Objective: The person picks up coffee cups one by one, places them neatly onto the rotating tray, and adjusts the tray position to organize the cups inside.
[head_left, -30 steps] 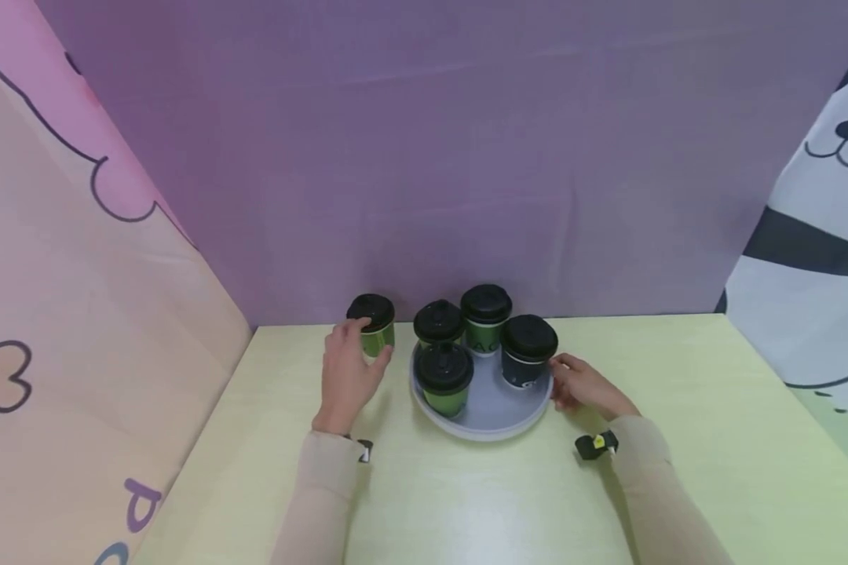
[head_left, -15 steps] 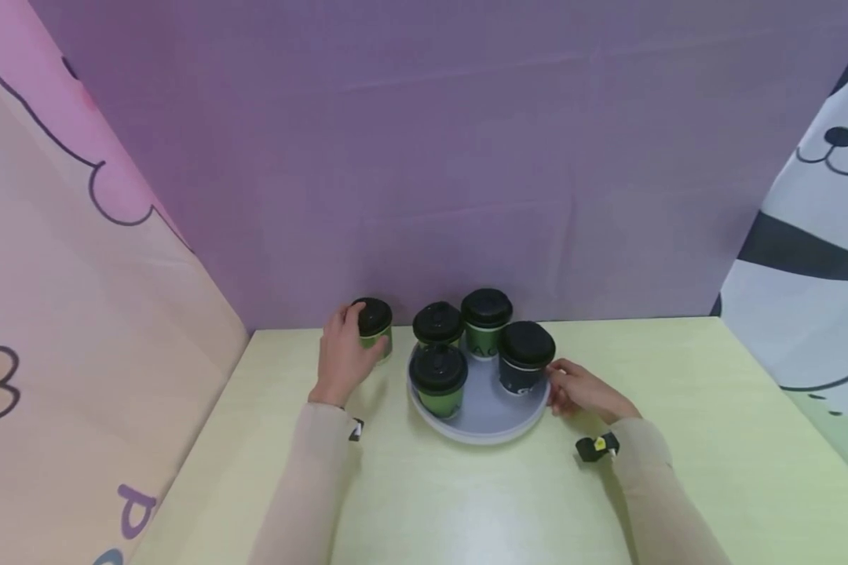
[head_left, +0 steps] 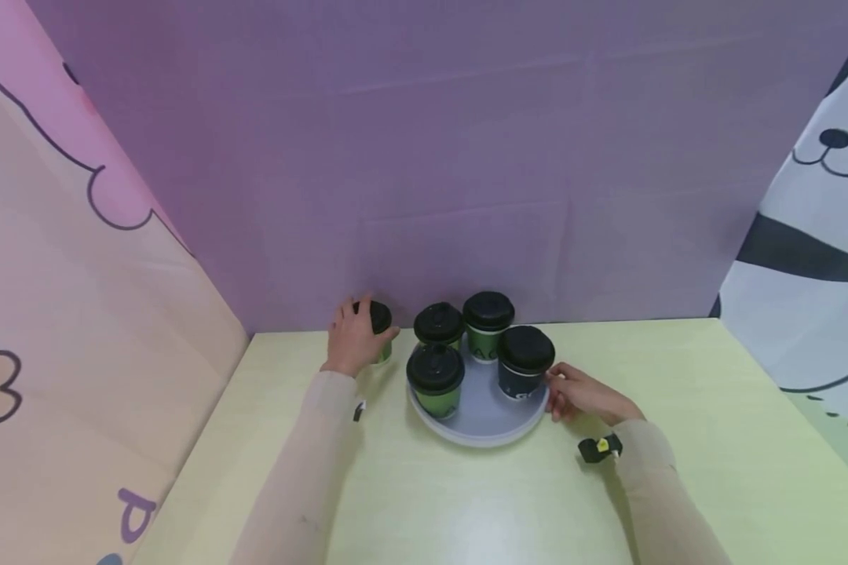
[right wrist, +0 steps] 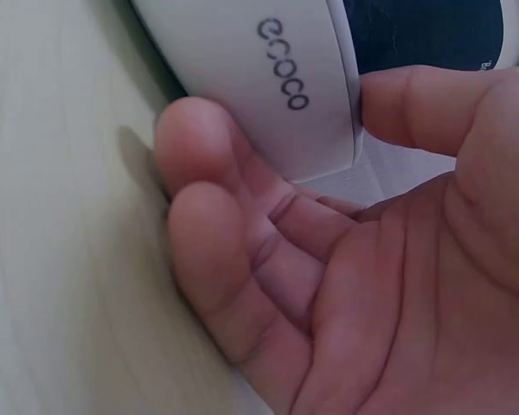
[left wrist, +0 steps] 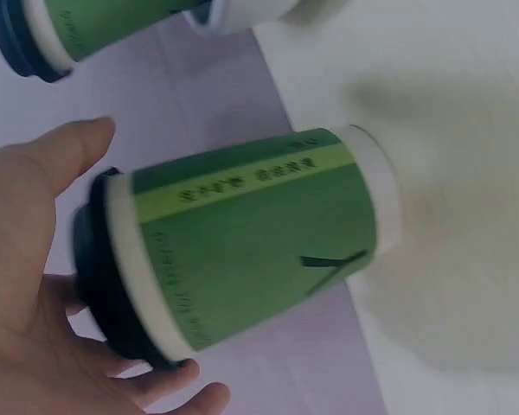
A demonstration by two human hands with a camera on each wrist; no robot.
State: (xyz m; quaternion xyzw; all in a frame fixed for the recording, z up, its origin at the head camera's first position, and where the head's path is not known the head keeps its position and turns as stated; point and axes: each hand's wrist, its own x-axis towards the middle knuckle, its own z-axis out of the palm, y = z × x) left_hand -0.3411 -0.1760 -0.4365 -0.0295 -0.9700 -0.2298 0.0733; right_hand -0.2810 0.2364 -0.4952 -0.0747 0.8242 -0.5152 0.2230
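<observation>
A green paper cup with a black lid stands upright on the table, left of a round tray. My left hand is at this cup, fingers spread behind its lid and thumb on the near side; the left wrist view shows the thumb apart from the lid. With my right hand I grip the tray's right edge, thumb over the rim and fingers curled against the outer wall. That wall bears the letters "ecoco" in the right wrist view. On the tray stand a dark cup and green cups, all with black lids.
The pale table meets a purple backdrop just behind the cups. Printed side panels, a pink and beige one at left and one with a panda at right, flank the table.
My left hand has moved forward, from beside the green cup to reach around its lid. The right hand keeps its grip on the tray, and the cups on it stand as before.
</observation>
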